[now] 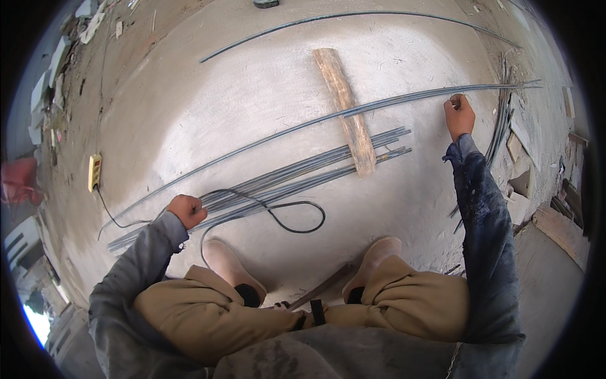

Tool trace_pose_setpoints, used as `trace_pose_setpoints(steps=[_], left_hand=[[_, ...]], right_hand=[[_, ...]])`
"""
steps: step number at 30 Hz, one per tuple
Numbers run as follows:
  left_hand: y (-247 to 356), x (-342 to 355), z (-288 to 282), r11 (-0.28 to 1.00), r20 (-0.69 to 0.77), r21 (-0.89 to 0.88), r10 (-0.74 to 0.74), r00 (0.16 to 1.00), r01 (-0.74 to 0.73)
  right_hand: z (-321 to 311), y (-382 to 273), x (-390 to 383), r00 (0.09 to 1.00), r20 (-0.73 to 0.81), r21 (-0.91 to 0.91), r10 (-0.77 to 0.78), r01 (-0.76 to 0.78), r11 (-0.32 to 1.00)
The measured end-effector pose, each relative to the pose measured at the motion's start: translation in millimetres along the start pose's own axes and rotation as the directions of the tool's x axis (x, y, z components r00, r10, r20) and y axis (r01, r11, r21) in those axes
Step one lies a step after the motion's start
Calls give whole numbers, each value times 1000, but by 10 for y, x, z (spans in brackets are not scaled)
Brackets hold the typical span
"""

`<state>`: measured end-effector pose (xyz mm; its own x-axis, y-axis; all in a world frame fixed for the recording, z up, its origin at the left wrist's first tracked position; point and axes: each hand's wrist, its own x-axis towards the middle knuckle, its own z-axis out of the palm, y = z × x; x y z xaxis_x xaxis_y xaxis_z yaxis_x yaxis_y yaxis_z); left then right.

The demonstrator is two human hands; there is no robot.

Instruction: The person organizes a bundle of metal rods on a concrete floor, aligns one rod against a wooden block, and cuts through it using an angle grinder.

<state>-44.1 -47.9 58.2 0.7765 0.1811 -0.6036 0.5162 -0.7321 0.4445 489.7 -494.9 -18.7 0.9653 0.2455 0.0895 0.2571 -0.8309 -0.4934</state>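
Note:
My left hand [186, 211] is closed at the left end of a bundle of grey steel rods [271, 172]. A black cable [297, 203] passes by its knuckles and loops over the rods; whether the fingers grip anything is hidden. At the right, my right hand [459, 115] has its fingers curled together just below a group of long thin steel rods [278, 134]. Anything in those fingers is too small to make out. A rough wooden plank [347, 107] lies crosswise under the long rods and over the ends of the shorter bundle.
A yellowish power strip [95, 172] sits on the floor at the left, joined to the cable. One more long rod [353, 14] lies at the far side. More rods [499, 129], board scraps [558, 234] and rubble line the right. My shoes [233, 268] stand near the bundle.

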Motion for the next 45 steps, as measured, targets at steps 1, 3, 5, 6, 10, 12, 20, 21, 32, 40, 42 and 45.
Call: trace_pose_setpoints(steps=[1,3,5,6,10,12,20,21,32,40,42,45], left_hand=[[-31,-28,5,1000,-1,-8,-19,1000,19],[-78,-58,19,999,-3,-4,-39,999,39],[-131,-68,46,999,7,-12,-43,999,43],[-138,-60,48,999,12,-11,-31,999,31],[-101,-62,69,1000,21,-24,6,1000,-5],[-111,-127,88,999,14,-30,16,1000,-16],[-268,-302,138,997,70,-46,-52,996,55],[-286,-318,146,997,64,-52,-48,997,52],[-323,-345,176,996,81,-78,-28,996,34],[-358,-360,185,997,83,-70,-39,996,44],[-382,-378,224,996,74,-78,-27,997,33],[-357,-352,204,996,87,-86,-30,996,38]], right_hand=[[20,-270,-176,998,50,83,-24,20,996],[59,-804,-519,979,170,232,-109,68,970],[108,-1328,-826,931,290,340,-222,117,933],[143,-1544,-930,900,337,383,-275,136,914],[363,-1955,-1080,851,409,410,-331,153,899],[445,-2015,-1056,818,437,345,-373,231,910],[500,-2050,-1000,821,454,219,-346,274,936],[512,-2046,-1007,817,449,230,-363,286,930],[540,-2100,-982,797,473,181,-375,328,927],[429,-2110,-1055,811,477,144,-339,308,940],[442,-2130,-998,816,464,143,-344,314,938],[483,-2105,-921,810,456,141,-369,343,929]])
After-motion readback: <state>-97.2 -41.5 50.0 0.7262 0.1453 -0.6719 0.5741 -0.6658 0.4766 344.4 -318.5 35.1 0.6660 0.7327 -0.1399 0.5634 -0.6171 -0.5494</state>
